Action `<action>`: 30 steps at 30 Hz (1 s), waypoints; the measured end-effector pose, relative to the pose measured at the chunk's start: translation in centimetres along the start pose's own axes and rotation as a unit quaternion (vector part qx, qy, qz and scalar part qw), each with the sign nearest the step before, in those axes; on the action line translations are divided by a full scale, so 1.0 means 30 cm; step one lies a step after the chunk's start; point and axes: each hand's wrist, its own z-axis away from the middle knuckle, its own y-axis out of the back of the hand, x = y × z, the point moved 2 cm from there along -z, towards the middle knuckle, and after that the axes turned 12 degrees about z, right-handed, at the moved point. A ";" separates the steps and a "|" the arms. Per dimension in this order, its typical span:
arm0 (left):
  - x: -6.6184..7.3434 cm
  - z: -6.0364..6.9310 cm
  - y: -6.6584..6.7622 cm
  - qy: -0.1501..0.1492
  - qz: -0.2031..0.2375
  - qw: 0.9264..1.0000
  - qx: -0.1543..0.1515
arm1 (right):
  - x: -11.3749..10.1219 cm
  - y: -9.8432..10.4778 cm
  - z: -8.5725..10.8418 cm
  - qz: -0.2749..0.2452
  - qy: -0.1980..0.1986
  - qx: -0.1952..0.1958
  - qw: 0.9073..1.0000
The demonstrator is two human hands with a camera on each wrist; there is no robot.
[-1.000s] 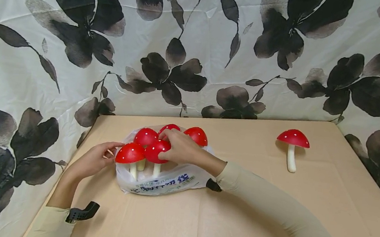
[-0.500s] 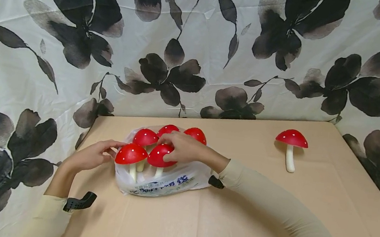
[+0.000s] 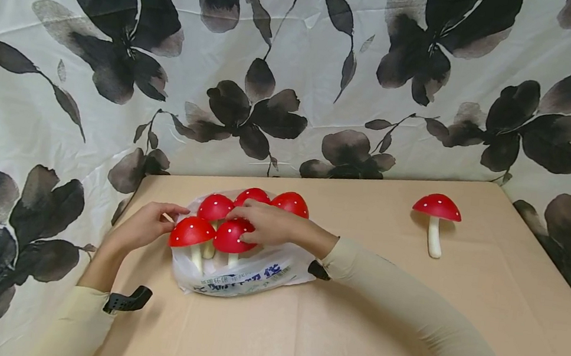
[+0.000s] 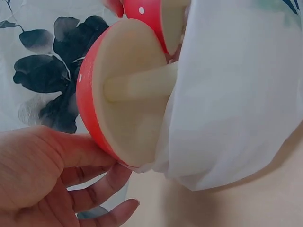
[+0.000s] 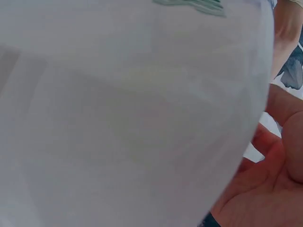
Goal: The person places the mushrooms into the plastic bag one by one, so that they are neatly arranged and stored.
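Observation:
Several red toy mushrooms with white dots and pale stems stand in a white plastic bag [image 3: 246,283] at the table's left. My right hand [image 3: 271,225] reaches over the bag and grips the cap of the front middle mushroom [image 3: 230,235]; some fingertips are hidden behind caps. My left hand [image 3: 143,226] is at the bag's left side, beside the front left mushroom [image 3: 191,232]. In the left wrist view, its thumb and forefinger pinch the bag's edge right by that mushroom's cap [image 4: 90,104], the other fingers loose. White plastic fills most of the right wrist view, covering the work there.
One more toy mushroom [image 3: 437,207] lies at the far right of the light wooden table [image 3: 349,352]. A white cloth [image 3: 292,36] with dark flowers hangs behind and along the left. Two more caps show at the back of the bag, one a red mushroom [image 3: 291,203].
The front middle mushroom shifted right with my right hand, then back left beside the front left one. My left hand stayed at the bag's edge, moving only slightly.

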 end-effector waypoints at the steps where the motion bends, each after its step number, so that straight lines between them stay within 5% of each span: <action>1: -0.002 0.001 0.000 -0.001 0.000 1.000 0.000 | 0.000 0.000 0.001 0.001 0.001 -0.002 1.000; 8: -0.008 0.008 0.003 0.003 0.014 1.000 -0.007 | 0.006 -0.012 0.003 0.016 0.000 -0.018 1.000; 19: -0.012 0.009 0.007 -0.004 0.030 0.999 -0.012 | -0.023 -0.024 -0.033 0.124 0.030 0.008 0.992; 30: -0.014 0.021 0.007 0.001 0.049 0.999 -0.009 | -0.047 0.019 -0.053 0.117 0.031 -0.022 0.992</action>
